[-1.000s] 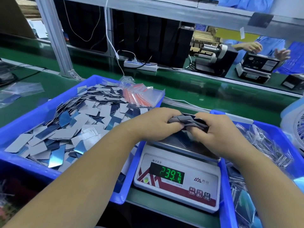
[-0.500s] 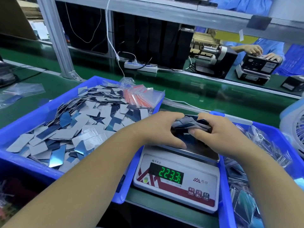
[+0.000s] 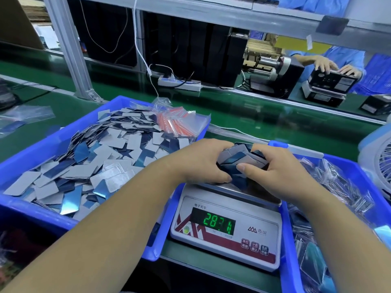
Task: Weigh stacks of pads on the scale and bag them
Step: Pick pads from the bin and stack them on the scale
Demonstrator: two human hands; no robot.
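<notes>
1. White power strip (image 3: 179, 83) w/ cables, far edge of green conveyor belt (image 3: 254, 121).
2. Fan (image 3: 378, 159), belt's right edge.
3. Another person's hands (image 3: 334, 67) on black machine (image 3: 330, 83), far right.

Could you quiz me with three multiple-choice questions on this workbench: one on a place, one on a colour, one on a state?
1. Where is the pile of loose pads?
A. In the bin left of the scale
B. On the green belt
C. On the shelf

2. What colour are the scale digits?
A. Red
B. Green
C. White

3. What are both hands doing?
A. Resting flat
B. Pressing scale buttons
C. Gripping a stack of pads

Answers: 1 A, the blue bin holds them. 2 B, the display glows green. 3 C, left hand and right hand curl round it above the pan.
</notes>
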